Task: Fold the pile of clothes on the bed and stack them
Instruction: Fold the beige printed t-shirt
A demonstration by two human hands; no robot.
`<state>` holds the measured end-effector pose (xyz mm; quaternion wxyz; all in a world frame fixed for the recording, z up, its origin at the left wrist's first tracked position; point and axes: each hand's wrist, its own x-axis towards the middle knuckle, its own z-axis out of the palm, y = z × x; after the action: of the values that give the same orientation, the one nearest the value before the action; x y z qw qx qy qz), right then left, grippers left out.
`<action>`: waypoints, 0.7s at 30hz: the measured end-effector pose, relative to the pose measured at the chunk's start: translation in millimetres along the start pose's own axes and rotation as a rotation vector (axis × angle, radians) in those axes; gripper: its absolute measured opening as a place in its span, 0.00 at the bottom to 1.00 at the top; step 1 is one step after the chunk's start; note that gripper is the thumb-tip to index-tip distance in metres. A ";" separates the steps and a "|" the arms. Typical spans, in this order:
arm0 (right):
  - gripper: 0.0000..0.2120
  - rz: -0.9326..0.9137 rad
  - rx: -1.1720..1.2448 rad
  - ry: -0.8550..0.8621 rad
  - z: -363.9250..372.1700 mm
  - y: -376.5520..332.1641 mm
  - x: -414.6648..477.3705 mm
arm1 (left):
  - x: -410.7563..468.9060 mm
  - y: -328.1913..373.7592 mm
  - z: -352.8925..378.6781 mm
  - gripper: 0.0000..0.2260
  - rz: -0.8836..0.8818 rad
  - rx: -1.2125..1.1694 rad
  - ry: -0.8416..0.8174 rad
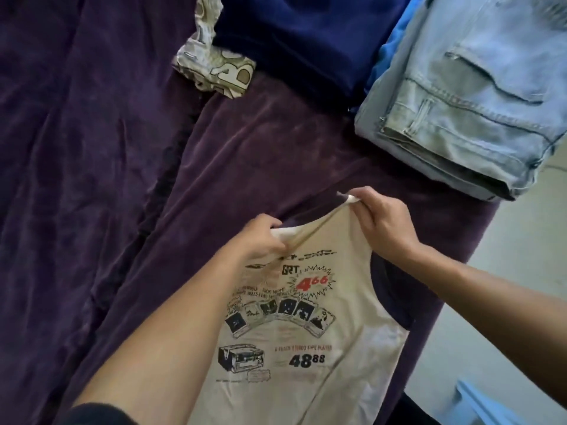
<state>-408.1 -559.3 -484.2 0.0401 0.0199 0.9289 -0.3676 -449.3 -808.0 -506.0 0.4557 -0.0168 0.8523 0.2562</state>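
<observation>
With left hand point(264, 237) and right hand point(380, 228) each pinched on the tee point(306, 326) at the neckline, holding it stretched, print up, over the near part of the bed point(92, 148). Probably just starting this fold, with no crease in it yet. Next, likely laying it flat, smoothing, then turning the sides in. After that, stacking on the jeans point(460, 118), already folded at the far right beside a navy garment point(291, 35).

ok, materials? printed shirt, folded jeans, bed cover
Printed shirt: thin cream knit, likely cotton jersey; hangs limp, matte.
Folded jeans: faded light-blue denim; topstitched seams, belt loop.
Bed cover: purple, probably velvety pile; patchy sheen along creases.
</observation>
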 end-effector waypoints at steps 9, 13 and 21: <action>0.05 0.289 0.142 0.258 -47.4 26.9 -22.7 | -39.9 -1.1 -46.8 0.11 0.080 0.110 -0.178; 0.06 0.257 0.069 0.220 -47.9 22.0 -14.1 | -47.6 1.8 -98.4 0.10 0.136 -0.013 0.146; 0.10 0.356 -0.245 0.069 -22.0 28.5 20.5 | -3.3 48.1 -165.8 0.24 0.088 0.433 0.874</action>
<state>-428.0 -523.4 -489.5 0.0749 0.1913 0.9493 -0.2379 -587.3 -841.9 -407.9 0.0370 0.0082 0.9974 0.0612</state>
